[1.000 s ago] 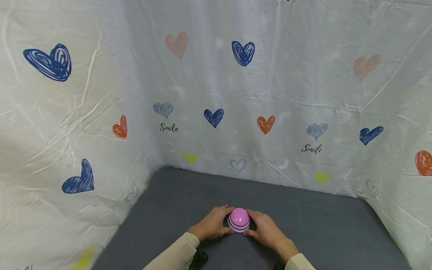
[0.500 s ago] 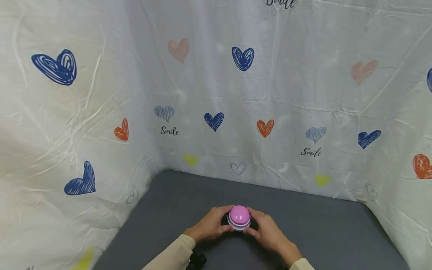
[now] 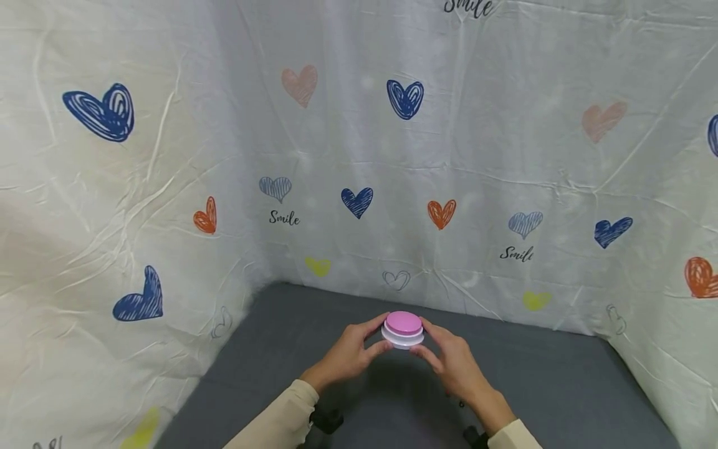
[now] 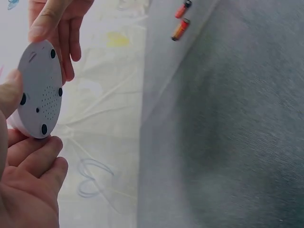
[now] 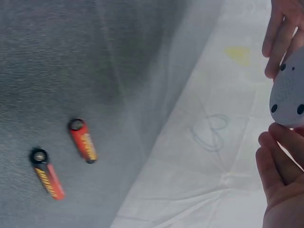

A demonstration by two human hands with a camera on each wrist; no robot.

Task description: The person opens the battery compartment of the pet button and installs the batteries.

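A round push-button buzzer with a pink top (image 3: 404, 323) and a white base is held up above the grey table, tilted back. My left hand (image 3: 349, 355) grips its left side and my right hand (image 3: 457, 365) its right side, thumbs at the near edge and fingers round the far side. The left wrist view shows the buzzer's white underside (image 4: 40, 90), with dark round feet, a cluster of small speaker holes and a small dark hole. Part of that underside (image 5: 287, 97) also appears at the right edge of the right wrist view.
Two red and black batteries lie on the cloth: one battery (image 5: 83, 141) is beside another battery (image 5: 46, 173). The grey tabletop (image 3: 269, 362) meets a white curtain (image 3: 477, 143) printed with hearts at the back and sides.
Both hands have lifted the buzzer up and away from the body. Its pink top looked domed before and now shows flatter and more edge-on. The head view has tilted up slightly.
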